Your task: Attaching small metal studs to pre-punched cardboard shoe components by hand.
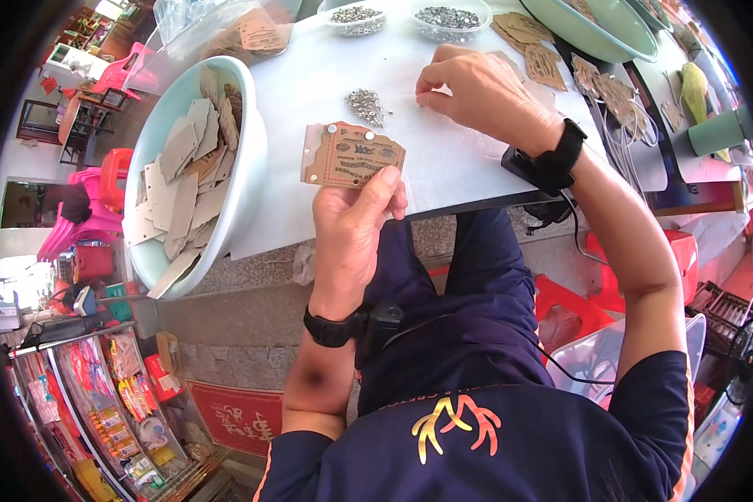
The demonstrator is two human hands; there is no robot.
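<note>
My left hand point(356, 230) pinches a brown printed cardboard tag point(368, 154) between thumb and fingers, just above the table's near edge. Small round silver studs sit at some of the tag's corners, and a paler layer shows along its left side. Beyond it, a little heap of silver metal studs point(365, 106) lies loose on the white tabletop point(289, 96). To the right of that heap my right hand point(477, 94) is closed low over the table, thumb and fingertips together; whatever they may hold is too small to make out.
At the left stands a pale green basin point(258, 159) heaped with cardboard pieces. Two clear tubs of small metal parts point(353, 17) point(450, 18) line the far side. More cardboard tags point(545, 65) lie at the far right, near a green basin point(594, 38) and cables point(615, 146).
</note>
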